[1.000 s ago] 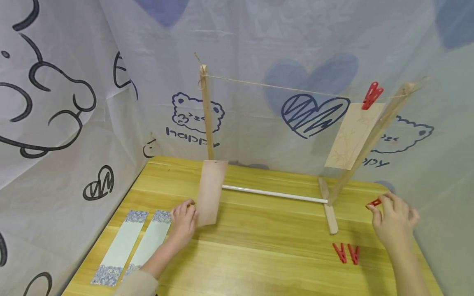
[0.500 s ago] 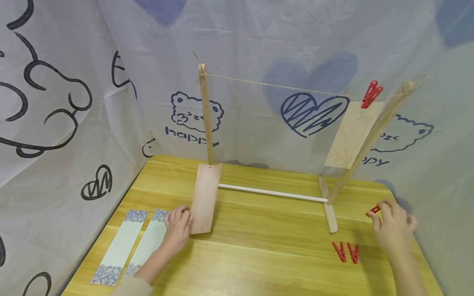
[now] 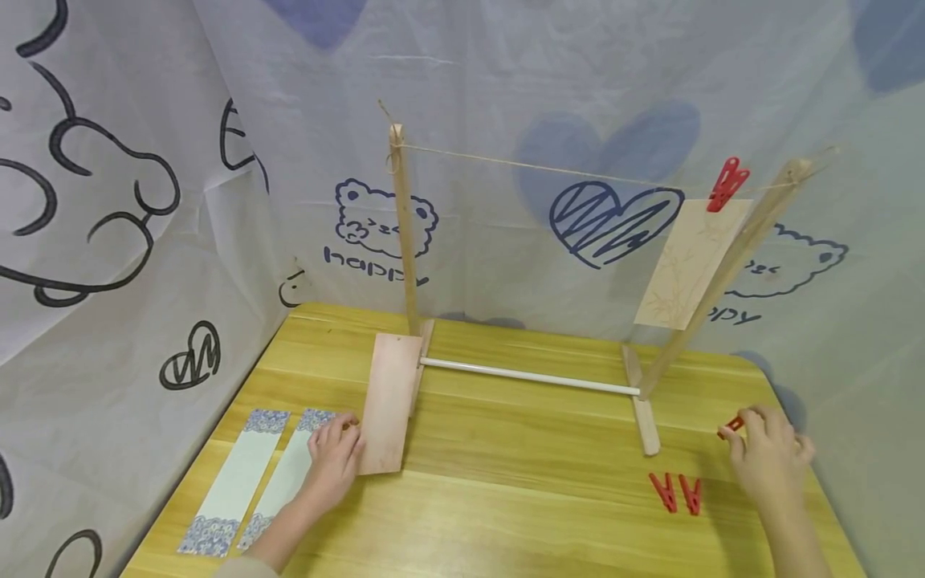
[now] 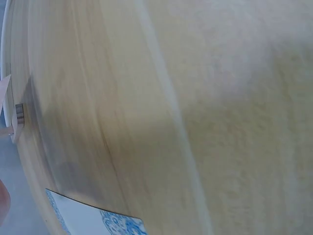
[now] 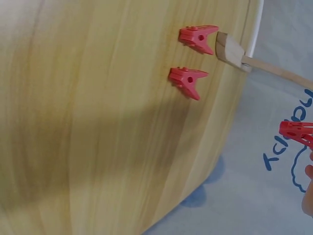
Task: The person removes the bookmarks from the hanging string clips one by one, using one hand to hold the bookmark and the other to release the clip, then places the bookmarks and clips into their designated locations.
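Observation:
At the left of the head view, my left hand [image 3: 334, 456] pinches the left edge of a pale pink card [image 3: 390, 401], which is tilted up in front of the rack's left foot. My right hand [image 3: 773, 461] holds a red clothespin [image 3: 732, 427] between thumb and fingers, over the table's right side; the right wrist view also shows this clothespin [image 5: 295, 130] at its edge. A cream card [image 3: 682, 273] with a faint plant print hangs by the right post, under a red clothespin [image 3: 726, 186] on the string [image 3: 535, 167].
Two wooden posts [image 3: 406, 233] with a white rod [image 3: 527, 375] between them carry the string. Two more red clothespins [image 3: 663, 492] lie on the table near the right foot. Two blue-patterned white cards [image 3: 234, 482] lie at the left. Printed cloth [image 3: 491, 265] stands behind.
My left hand has brought the pink card left and toward me, uncovering part of the rack's left foot. The right hand with the clothespin has sunk slightly.

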Action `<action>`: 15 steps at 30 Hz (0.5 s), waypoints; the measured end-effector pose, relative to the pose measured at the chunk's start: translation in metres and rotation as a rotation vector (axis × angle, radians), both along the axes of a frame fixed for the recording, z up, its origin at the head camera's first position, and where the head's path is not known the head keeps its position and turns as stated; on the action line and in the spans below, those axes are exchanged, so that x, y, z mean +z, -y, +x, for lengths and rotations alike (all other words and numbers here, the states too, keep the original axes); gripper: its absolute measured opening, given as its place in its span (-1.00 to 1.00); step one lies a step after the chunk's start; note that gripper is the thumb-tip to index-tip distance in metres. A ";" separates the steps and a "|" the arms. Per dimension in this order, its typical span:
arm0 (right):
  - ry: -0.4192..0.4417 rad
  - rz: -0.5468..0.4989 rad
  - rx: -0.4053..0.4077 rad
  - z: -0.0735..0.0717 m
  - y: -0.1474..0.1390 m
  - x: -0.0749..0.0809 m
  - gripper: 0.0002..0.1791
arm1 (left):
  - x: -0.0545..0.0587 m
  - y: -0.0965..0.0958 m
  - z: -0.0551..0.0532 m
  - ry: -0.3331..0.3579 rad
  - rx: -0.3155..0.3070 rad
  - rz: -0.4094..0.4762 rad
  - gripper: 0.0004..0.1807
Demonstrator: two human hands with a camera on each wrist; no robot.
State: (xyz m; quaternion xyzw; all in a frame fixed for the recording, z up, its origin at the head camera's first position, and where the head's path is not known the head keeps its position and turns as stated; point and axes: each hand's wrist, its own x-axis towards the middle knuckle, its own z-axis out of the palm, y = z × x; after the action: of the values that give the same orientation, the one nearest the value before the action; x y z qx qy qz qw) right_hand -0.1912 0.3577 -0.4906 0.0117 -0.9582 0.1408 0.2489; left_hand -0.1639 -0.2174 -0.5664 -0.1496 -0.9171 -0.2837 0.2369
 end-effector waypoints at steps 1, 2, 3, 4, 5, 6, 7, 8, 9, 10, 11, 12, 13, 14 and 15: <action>-0.004 -0.001 0.003 0.000 0.000 -0.001 -0.69 | 0.000 0.001 0.001 0.001 -0.003 -0.001 -0.90; -0.003 0.000 0.004 0.001 -0.001 -0.002 -0.69 | -0.001 0.002 0.002 0.003 -0.007 0.001 -0.90; 0.000 -0.001 0.005 0.001 -0.002 -0.003 -0.69 | -0.002 0.003 0.002 0.003 -0.013 0.004 -0.91; 0.011 0.001 0.004 0.002 -0.002 -0.003 -0.70 | -0.002 0.005 0.003 0.004 -0.021 0.007 -0.90; 0.021 0.002 0.003 0.002 -0.003 -0.004 -0.71 | -0.003 0.006 0.004 0.002 -0.027 0.009 -0.90; 0.034 0.005 0.001 0.003 -0.003 -0.005 -0.71 | -0.003 0.007 0.005 0.007 -0.033 0.011 -0.90; 0.045 0.007 -0.001 0.003 -0.004 -0.006 -0.72 | -0.003 0.008 0.005 0.011 -0.039 0.014 -0.90; 0.060 0.011 -0.004 0.004 -0.004 -0.007 -0.72 | -0.003 0.009 0.006 0.014 -0.043 0.014 -0.91; 0.075 0.013 -0.006 0.004 -0.005 -0.008 -0.72 | -0.003 0.010 0.007 0.017 -0.051 0.015 -0.90; 0.085 0.015 -0.006 0.005 -0.005 -0.009 -0.72 | -0.003 0.011 0.009 0.021 -0.057 0.015 -0.89; 0.094 0.019 -0.007 0.005 -0.006 -0.009 -0.70 | -0.003 0.012 0.010 0.024 -0.062 0.014 -0.89; 0.102 0.023 -0.007 0.005 -0.006 -0.010 -0.70 | -0.003 0.012 0.011 0.030 -0.067 0.012 -0.87; 0.109 0.028 -0.008 0.006 -0.007 -0.011 -0.70 | -0.004 0.013 0.012 0.030 -0.075 0.014 -0.86; 0.118 0.034 -0.009 0.006 -0.007 -0.011 -0.70 | -0.004 0.014 0.013 0.030 -0.082 0.015 -0.85; 0.122 0.037 -0.009 0.007 -0.007 -0.012 -0.70 | -0.005 0.014 0.014 0.034 -0.089 0.019 -0.83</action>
State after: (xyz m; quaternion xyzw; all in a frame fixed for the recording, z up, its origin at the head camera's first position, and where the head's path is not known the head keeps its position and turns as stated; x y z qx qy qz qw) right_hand -0.1846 0.3646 -0.5025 0.0033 -0.9741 0.1224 0.1902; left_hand -0.1500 -0.2315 -0.5713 -0.1830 -0.9106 -0.3052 0.2099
